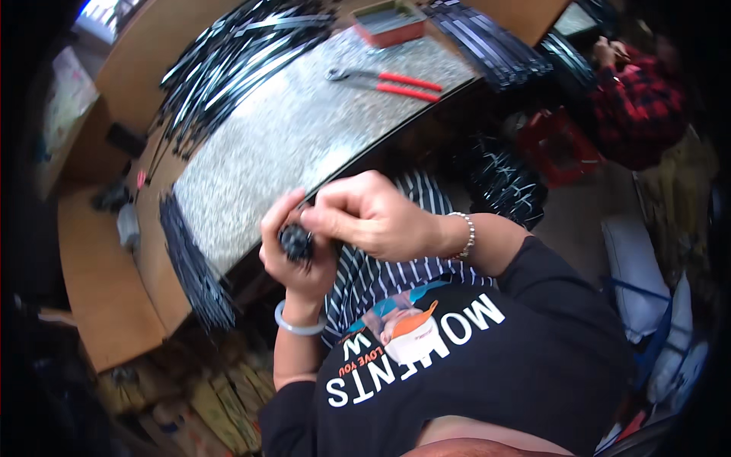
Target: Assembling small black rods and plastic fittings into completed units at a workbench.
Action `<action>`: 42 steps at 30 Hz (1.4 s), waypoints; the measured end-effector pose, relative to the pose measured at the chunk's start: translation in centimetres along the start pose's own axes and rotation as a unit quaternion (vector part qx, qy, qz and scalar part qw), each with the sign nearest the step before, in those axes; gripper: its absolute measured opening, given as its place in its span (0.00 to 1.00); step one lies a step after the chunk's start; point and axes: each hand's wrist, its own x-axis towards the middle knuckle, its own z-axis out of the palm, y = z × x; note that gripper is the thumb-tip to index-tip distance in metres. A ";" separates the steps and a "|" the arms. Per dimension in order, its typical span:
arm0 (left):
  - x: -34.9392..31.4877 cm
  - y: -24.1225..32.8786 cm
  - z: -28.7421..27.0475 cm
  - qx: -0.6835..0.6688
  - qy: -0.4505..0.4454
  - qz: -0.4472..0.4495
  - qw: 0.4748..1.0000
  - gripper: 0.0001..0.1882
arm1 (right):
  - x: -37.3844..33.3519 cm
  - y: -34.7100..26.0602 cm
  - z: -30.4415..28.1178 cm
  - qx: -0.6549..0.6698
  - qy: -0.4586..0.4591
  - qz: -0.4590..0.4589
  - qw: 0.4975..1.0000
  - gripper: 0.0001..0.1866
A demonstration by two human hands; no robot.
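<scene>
Close to the near edge of the work surface, my left hand [298,263] is wrapped round a bundle of thin black strips [295,241], which look like cable ties. The bundle's end faces up out of my fist; the rest of it is hidden. Just above and to the right, my right hand [373,221] is closed in a pinch against the left fingers. What lies between its fingertips is too small to make out. Farther off, red-handled pliers [384,82] lie on the speckled grey work surface [263,141].
A loose heap of shiny black strips [244,57] covers the far left; neater strip bundles [487,42] lie far right. More strips [194,266] hang over the left edge. A red tray [388,27] stands at the back. Another person [640,107] sits right, near a red crate [560,145].
</scene>
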 end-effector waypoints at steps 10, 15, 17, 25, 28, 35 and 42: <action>1.4 0.7 -1.4 -0.176 0.059 -0.223 0.957 0.08 | 5.5 7.2 -16.9 -0.799 0.163 -0.049 0.577 0.15; 2.6 1.0 -2.1 -0.240 0.068 -0.278 0.928 0.06 | 5.5 7.0 -18.7 -0.784 0.155 -0.065 0.598 0.16; 2.4 0.4 -1.9 -0.219 0.076 -0.275 0.933 0.06 | 5.3 6.5 -19.6 -0.793 0.146 -0.102 0.582 0.15; 1.5 -0.4 -3.1 -0.248 0.073 -0.238 0.936 0.05 | 5.4 7.1 -19.5 -0.659 0.171 -0.108 0.725 0.15; 1.1 -0.7 -2.9 -0.252 0.072 -0.243 0.934 0.05 | 4.6 8.3 -18.4 -0.674 0.180 -0.076 0.713 0.17; 1.0 -1.0 -2.2 -0.226 0.065 -0.251 0.939 0.07 | 4.4 8.9 -16.4 -0.715 0.198 -0.083 0.665 0.20; 0.7 -0.8 -2.5 -0.259 0.079 -0.251 0.929 0.05 | 2.1 9.2 -15.0 -0.728 0.162 -0.175 0.643 0.15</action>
